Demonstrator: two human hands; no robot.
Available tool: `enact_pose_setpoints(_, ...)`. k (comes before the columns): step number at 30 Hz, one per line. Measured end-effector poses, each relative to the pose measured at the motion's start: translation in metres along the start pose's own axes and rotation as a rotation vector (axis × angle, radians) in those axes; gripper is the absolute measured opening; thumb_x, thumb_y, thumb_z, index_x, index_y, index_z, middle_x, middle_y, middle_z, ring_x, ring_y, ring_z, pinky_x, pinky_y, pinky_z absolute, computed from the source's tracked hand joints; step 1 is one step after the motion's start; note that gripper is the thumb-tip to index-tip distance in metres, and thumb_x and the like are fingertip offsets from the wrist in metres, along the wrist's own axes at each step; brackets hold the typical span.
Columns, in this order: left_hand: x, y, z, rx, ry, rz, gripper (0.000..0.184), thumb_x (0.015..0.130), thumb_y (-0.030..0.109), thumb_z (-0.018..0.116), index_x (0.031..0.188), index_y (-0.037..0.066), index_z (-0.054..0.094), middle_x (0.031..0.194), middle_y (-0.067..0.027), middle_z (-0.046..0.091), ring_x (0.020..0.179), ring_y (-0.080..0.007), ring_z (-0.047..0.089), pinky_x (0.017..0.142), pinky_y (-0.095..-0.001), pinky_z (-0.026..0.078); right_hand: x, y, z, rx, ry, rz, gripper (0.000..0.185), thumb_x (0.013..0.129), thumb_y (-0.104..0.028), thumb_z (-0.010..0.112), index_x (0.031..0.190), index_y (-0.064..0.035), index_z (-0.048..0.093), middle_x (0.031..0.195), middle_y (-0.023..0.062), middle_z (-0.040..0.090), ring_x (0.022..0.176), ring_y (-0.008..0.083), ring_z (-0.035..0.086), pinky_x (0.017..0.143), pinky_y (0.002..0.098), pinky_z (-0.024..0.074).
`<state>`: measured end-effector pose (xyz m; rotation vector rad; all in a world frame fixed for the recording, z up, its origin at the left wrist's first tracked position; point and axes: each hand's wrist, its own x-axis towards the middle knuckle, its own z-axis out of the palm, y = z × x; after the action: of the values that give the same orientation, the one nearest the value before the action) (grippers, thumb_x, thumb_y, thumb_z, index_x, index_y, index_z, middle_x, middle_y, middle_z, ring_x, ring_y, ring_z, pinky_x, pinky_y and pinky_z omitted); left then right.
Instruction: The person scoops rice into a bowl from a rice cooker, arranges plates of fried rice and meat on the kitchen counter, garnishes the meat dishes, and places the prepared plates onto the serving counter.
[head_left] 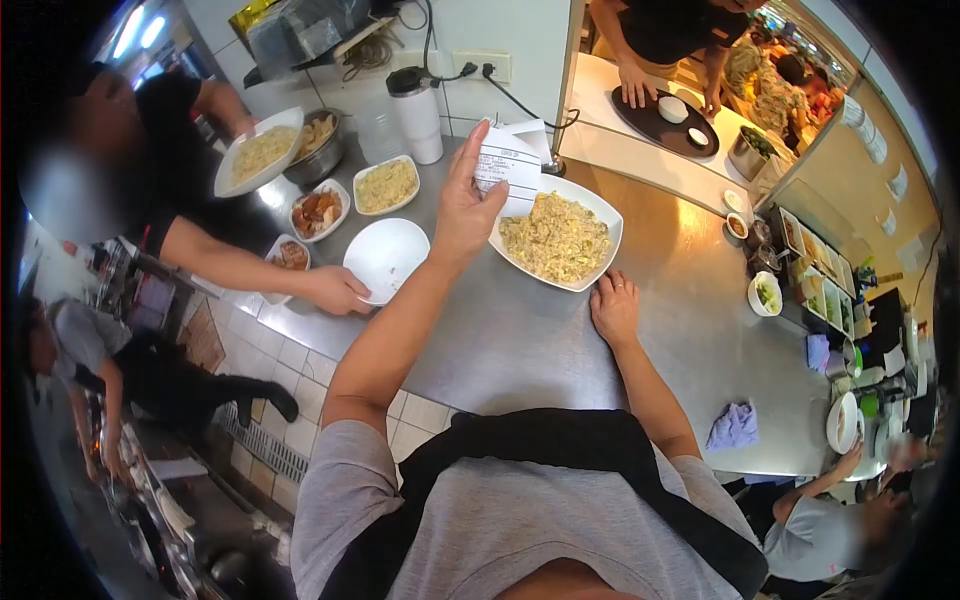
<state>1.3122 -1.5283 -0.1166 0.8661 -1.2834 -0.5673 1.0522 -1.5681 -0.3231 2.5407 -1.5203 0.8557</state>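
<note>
A printed paper slip (508, 172) is held up in my left hand (470, 205), pinched by the thumb and fingers. Below and right of it, a square white bowl of fried rice (555, 238) stands on the steel counter (500, 350). My right hand (614, 305) rests on the counter by the bowl's lower right edge, fingers spread, with a ring on one finger and nothing held. Left of my left forearm is a white plate (387, 260), whose rim a co-worker's hand (338, 290) touches.
A co-worker at the left holds a rice plate (262, 155) near a steel pot (318, 150), small food dishes (386, 186) and a white tumbler (415, 115). Behind the pass, a person handles a dark tray (665, 122). At right are a purple cloth (735, 425) and condiment containers (815, 270).
</note>
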Motion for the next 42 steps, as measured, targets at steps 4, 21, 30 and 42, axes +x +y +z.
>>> enact_pose_setpoints(4, -0.015, 0.006, 0.018, -0.037, 0.026, -0.031, 0.072, 0.078, -0.012, 0.052, 0.143, 0.006, 0.026, 0.141, -0.0088, 0.033, 0.125, -0.0164, 0.038, 0.103, -0.0273, 0.031, 0.004, 0.017, -0.014, 0.147, -0.125, -0.122, 0.039, 0.076, -0.019, 0.063, 0.112, -0.0079, 0.058, 0.121, 0.0140, 0.053, 0.115, 0.0309, 0.047, 0.098, 0.0428, 0.0343)
enact_pose_setpoints(21, 0.158, -0.185, -0.026, 0.823, 0.369, -0.112, 0.047, 0.070, 0.007, 0.059, 0.117, 0.013, 0.063, 0.108, -0.0182, 0.058, 0.097, -0.0301, 0.058, 0.086, -0.0342, 0.045, -0.002, 0.101, -0.046, -0.112, -0.204, 0.081, 0.040, 0.083, -0.032, 0.060, 0.122, -0.0214, 0.055, 0.134, 0.0085, 0.045, 0.126, 0.0290, 0.039, 0.104, 0.0496, 0.0258)
enact_pose_setpoints(30, 0.182, -0.317, -0.007, 0.953, 0.339, -0.412, 0.037, 0.070, 0.009, 0.055, 0.105, 0.005, 0.066, 0.101, -0.0239, 0.063, 0.099, -0.0374, 0.058, 0.089, -0.0395, 0.045, 0.005, 0.100, -0.044, -0.101, -0.214, 0.106, 0.040, 0.081, -0.028, 0.062, 0.120, -0.0196, 0.057, 0.133, 0.0082, 0.047, 0.124, 0.0289, 0.040, 0.104, 0.0477, 0.0260)
enact_pose_setpoints(42, 0.071, -0.167, -0.079, 0.242, 0.076, -0.516, 0.067, 0.070, 0.021, 0.072, 0.130, 0.006, 0.046, 0.122, -0.0163, 0.052, 0.097, -0.0246, 0.058, 0.074, -0.0329, 0.050, -0.002, 0.112, -0.035, -0.091, -0.204, 0.035, 0.036, 0.088, -0.025, 0.055, 0.123, -0.0182, 0.054, 0.132, 0.0066, 0.048, 0.125, 0.0255, 0.040, 0.103, 0.0425, 0.0274)
